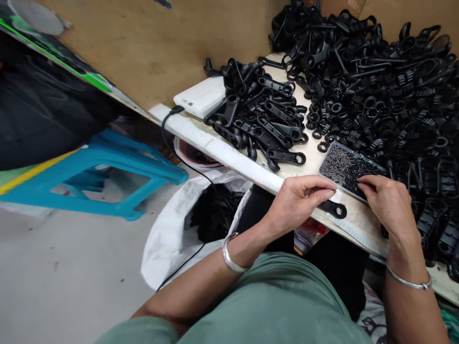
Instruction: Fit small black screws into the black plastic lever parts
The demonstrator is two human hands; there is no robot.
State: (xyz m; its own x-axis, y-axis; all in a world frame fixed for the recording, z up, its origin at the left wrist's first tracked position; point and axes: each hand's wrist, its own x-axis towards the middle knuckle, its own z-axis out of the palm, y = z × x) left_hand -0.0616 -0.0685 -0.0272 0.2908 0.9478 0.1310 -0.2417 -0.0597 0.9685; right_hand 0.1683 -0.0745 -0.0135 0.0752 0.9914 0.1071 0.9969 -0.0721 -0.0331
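Observation:
My left hand (298, 203) is closed, thumb and forefinger pressed together just above a black plastic arm piece with a ring end (337, 209). That piece lies at the table's front edge, its other end hidden behind the hand; whether other fingers touch it, I cannot tell. With fingertips pinched at the near right side of a clear shallow box (320, 167), my right hand (391, 205) is closed too. Tiny dark pieces like small screws (344, 167) fill the box. Anything between the fingertips of either hand is too small to make out.
A tall heap of black plastic parts (358, 67) covers the table's right and back. Several arm pieces (265, 117) lie left of the box, by a white power bank (201, 95) with a cable. A white sack (161, 243) and blue stool (118, 208) stand below.

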